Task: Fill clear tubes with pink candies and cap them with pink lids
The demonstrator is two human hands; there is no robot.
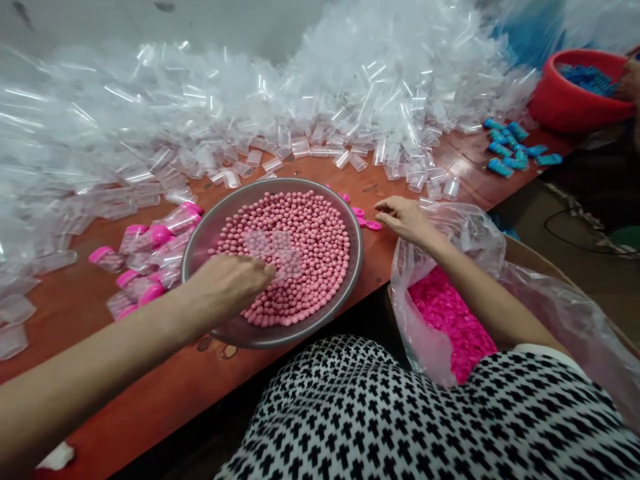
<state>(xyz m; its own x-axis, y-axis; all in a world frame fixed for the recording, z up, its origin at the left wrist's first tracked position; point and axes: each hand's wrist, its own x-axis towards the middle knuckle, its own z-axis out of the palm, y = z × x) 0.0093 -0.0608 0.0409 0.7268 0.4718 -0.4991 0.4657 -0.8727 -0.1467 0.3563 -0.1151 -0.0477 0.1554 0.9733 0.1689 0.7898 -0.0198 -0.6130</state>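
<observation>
A wide metal bowl [353, 267] of pink beads [315, 230] stands at the table's front edge. My left hand [240, 280] reaches over it from the left, fingers curled against a clear plastic tube [289, 263]. More clear tubes [256, 241] lie among the beads beside these fingers. To the right of the bowl, my right hand [405, 219] hovers with fingers extended and nothing visible in it. Several pink caps [370, 225] lie on the table just left of its fingertips. Its palm side is hidden.
Clear tubes [350, 100] are heaped along the back. Filled pink-capped tubes [150, 247] lie left of the bowl. A plastic bag [425, 333] of pink caps [455, 320] sits below my right arm. Blue-capped tubes [507, 147] and a red basin [560, 107] with another person's hand [630, 80] are at right.
</observation>
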